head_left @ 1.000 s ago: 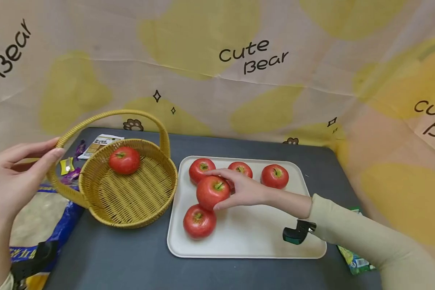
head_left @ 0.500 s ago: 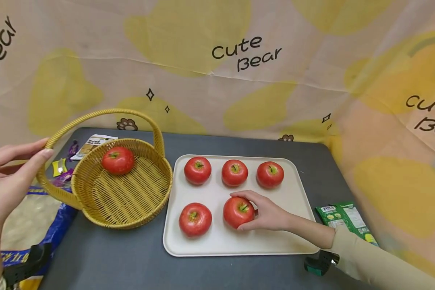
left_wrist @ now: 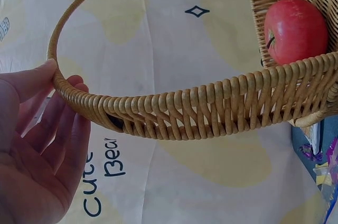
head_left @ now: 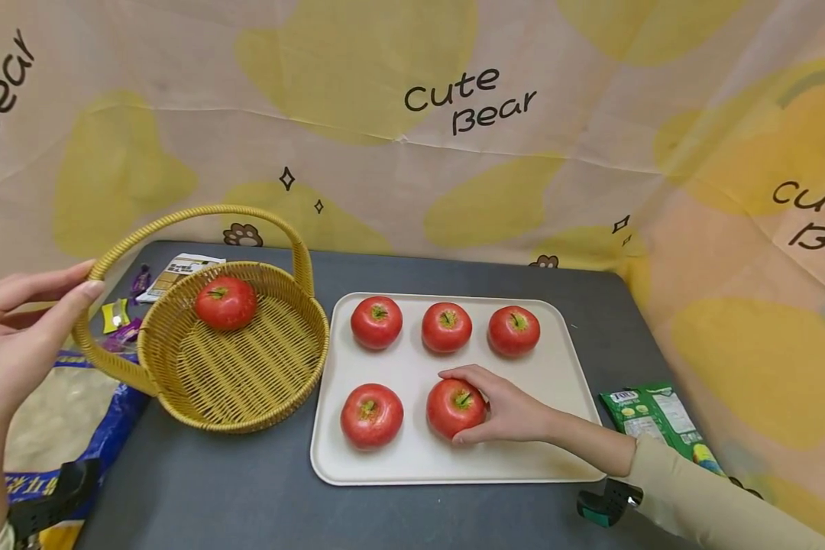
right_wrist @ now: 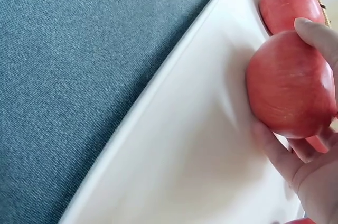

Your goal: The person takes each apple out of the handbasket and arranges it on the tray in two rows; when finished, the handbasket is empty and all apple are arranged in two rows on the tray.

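In the head view my left hand (head_left: 24, 328) pinches the handle of a yellow wicker basket (head_left: 247, 382) between thumb and fingers. One red apple (head_left: 225, 303) lies inside the basket, against its far left wall. My right hand (head_left: 505, 409) grips another red apple (head_left: 454, 409) at the front middle of a white tray (head_left: 522, 458). The right wrist view shows thumb and fingers around this gripped apple (right_wrist: 290, 86), down at the tray. Beside it at the front left sits an apple (head_left: 372, 416). Three more apples stand in a row along the tray's back, the middle apple (head_left: 447, 327) among them.
A green packet (head_left: 660, 424) lies right of the tray. Left of the basket are a blue-edged bag (head_left: 69, 420), a white packet (head_left: 179, 273) and small wrapped sweets (head_left: 115, 315). A patterned cloth (head_left: 412, 191) hangs behind the grey table (head_left: 261, 489).
My right hand has carried its apple from the tray's left part rightward to the front middle, most of it in the first half second. The left hand keeps its hold on the basket handle.
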Motion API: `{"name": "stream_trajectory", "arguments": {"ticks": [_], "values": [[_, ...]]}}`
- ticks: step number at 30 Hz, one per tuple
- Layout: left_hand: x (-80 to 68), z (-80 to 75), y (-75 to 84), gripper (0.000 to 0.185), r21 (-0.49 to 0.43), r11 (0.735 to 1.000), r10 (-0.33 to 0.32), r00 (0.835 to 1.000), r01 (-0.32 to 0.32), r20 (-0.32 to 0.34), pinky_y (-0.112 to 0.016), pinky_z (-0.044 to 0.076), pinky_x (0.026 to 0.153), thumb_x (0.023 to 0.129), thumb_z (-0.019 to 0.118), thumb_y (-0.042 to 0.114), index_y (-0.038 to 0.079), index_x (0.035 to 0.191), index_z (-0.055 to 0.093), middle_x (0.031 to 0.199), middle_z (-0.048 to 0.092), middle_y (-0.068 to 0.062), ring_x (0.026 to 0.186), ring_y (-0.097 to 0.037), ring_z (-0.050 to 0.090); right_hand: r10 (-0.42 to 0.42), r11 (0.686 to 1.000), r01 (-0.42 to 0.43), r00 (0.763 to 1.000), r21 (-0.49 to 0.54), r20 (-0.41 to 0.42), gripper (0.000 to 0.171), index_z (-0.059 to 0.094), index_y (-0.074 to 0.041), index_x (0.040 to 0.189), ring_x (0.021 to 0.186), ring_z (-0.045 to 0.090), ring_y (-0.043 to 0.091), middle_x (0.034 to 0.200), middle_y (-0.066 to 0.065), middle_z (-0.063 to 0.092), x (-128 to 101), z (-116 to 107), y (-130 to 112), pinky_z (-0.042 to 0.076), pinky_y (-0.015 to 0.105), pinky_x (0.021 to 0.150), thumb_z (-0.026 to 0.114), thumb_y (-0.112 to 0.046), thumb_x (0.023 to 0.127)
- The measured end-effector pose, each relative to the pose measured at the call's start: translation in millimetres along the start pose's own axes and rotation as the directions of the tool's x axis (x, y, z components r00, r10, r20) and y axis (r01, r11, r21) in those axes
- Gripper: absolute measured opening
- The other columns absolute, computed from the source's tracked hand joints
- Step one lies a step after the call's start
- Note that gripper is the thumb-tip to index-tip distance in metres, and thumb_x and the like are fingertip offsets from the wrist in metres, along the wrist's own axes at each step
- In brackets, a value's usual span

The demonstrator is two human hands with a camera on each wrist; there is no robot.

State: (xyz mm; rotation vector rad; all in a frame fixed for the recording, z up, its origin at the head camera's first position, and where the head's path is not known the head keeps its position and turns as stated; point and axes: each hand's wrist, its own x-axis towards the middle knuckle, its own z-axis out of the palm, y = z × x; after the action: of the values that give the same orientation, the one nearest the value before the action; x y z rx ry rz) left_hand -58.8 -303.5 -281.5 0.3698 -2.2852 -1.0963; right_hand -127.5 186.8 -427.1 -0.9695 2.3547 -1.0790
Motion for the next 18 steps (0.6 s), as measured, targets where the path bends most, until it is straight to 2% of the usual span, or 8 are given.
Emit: {"name": "stream_trajectory", "arguments": {"ticks": [6, 12, 18], "values": [[0.2, -1.5, -0.8, 0.032, 0.011, 1.0, -0.009, 1.0, 0.008, 0.012, 0.003, 0.037, 0.07, 0.092, 0.067, 0.013, 0.009, 0.124, 0.068, 0.09, 0.053, 0.032, 0.082, 0.01, 0.048, -0.006, 1.0, 0.007, 1.0, -0.021, 0.024, 0.079, 0.048, -0.015, 0.139, 0.116, 0.049, 0.012, 0.128, -0.011, 0.049, 0.3, -1.1, 0.1, 0.051, 0.032, 0.091, 0.084, -0.042, 0.074], [1.5, -1.8, -4.4, 0.033, 0.015, 1.0, 0.013, 1.0, -0.014, 0.015, 0.002, 0.037, 0.07, 0.092, 0.068, 0.013, 0.003, 0.124, 0.067, 0.091, 0.053, 0.033, 0.083, 0.01, 0.049, 0.002, 1.0, -0.002, 0.999, -0.01, 0.053, 0.08, 0.048, -0.017, 0.139, 0.117, 0.048, 0.01, 0.129, -0.013, 0.049, -1.0, -1.7, 0.4, 0.051, 0.032, 0.092, 0.085, -0.043, 0.073], [1.8, -2.7, -7.9, 0.033, 0.002, 1.0, 0.029, 0.999, -0.029, 0.027, 0.002, 0.038, 0.068, 0.091, 0.069, 0.013, 0.005, 0.123, 0.068, 0.092, 0.055, 0.031, 0.081, 0.01, 0.05, 0.016, 0.999, -0.012, 0.994, -0.041, 0.111, 0.079, 0.048, -0.017, 0.139, 0.115, 0.049, 0.01, 0.128, -0.012, 0.049, 1.0, -6.5, -2.7, 0.051, 0.031, 0.091, 0.083, -0.045, 0.074]]}}
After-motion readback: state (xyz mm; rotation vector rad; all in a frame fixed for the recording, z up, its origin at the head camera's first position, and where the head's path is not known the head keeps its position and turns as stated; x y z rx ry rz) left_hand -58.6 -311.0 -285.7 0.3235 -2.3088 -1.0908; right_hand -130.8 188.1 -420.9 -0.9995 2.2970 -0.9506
